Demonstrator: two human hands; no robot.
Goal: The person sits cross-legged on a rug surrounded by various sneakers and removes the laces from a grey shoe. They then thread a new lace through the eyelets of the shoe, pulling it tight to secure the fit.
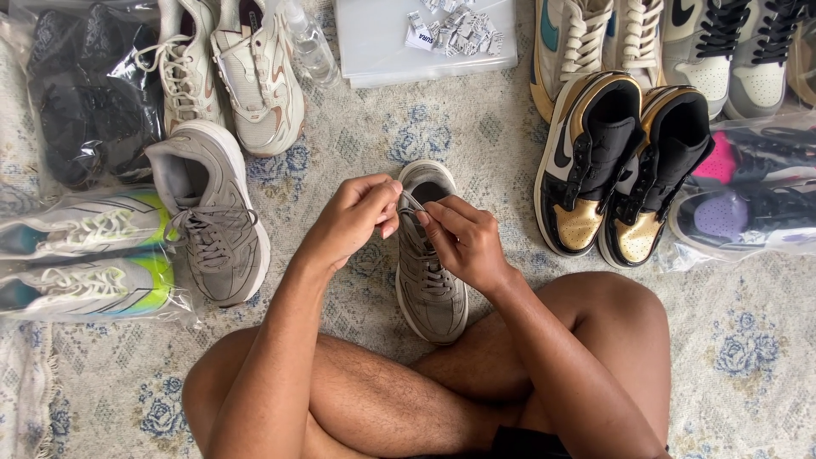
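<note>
On the pale floral rug, between the crossed legs, lies a grey mesh lace-up sneaker; left hand and right hand each pinch its thin grey lace near the collar (fingertips nearly touching). A slipped pinch could, I judge, pull the lace out of an eyelet, or tug the unheld shoe askew

A single head-worn camera looks steeply down from close above the seated person's crossed legs, facing forward over the patterned rug, with shoes ringing the top and sides of the frame.
</note>
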